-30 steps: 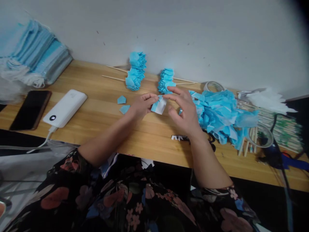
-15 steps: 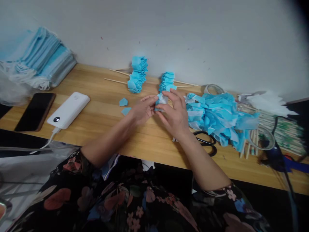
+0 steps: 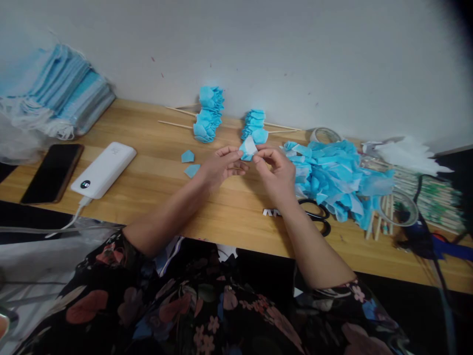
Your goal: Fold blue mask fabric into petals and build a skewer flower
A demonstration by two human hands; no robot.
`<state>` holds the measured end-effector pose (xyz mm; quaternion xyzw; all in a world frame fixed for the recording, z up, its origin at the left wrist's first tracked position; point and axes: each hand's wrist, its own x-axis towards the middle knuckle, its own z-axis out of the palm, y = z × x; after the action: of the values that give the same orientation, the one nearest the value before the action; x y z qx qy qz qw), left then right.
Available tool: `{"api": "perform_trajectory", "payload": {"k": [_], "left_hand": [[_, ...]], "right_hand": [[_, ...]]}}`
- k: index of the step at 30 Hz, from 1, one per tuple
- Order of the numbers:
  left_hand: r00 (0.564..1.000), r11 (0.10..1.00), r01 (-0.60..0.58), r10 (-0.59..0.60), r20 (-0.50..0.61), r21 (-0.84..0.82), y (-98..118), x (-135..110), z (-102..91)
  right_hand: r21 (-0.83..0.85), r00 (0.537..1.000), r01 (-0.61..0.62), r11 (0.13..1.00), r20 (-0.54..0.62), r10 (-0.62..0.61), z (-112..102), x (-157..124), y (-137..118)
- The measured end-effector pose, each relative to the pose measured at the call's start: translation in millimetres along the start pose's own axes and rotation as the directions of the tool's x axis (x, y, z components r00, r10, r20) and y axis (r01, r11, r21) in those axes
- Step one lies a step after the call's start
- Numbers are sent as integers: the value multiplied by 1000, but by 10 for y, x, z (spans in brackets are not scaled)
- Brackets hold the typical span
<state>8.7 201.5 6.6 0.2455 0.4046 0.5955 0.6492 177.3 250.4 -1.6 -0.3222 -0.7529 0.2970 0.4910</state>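
A small blue-and-white folded fabric piece (image 3: 248, 147) is pinched between my left hand (image 3: 220, 166) and my right hand (image 3: 275, 172), just above the wooden table (image 3: 155, 167). Both hands have their fingertips closed on it. Two loose blue petals (image 3: 189, 163) lie on the table left of my left hand. Behind the hands, two blue petal stacks on wooden sticks, one on the left (image 3: 209, 115) and one on the right (image 3: 254, 125), rest near the wall. A heap of cut blue mask pieces (image 3: 332, 172) lies right of my right hand.
A white power bank (image 3: 104, 169) with its cable and a black phone (image 3: 51, 172) lie at the left. Stacked face masks (image 3: 55, 93) sit far left. Black scissors (image 3: 316, 217), tape rolls (image 3: 325, 134), wooden sticks (image 3: 380, 224) and white scraps (image 3: 406, 153) crowd the right.
My right hand's fingers, earlier spread over the piece, have curled into a pinch. The piece has been folded smaller and lifted slightly between both hands.
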Motion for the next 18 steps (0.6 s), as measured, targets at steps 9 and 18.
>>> {"api": "perform_trajectory", "payload": {"k": [9, 18], "left_hand": [[1000, 995, -8, 9, -9, 102, 6, -13, 35], [997, 977, -39, 52, -54, 208, 4, -36, 82]], "right_hand": [[128, 972, -235, 964, 25, 234, 13, 7, 21], [171, 977, -209, 963, 4, 211, 45, 2, 57]]}}
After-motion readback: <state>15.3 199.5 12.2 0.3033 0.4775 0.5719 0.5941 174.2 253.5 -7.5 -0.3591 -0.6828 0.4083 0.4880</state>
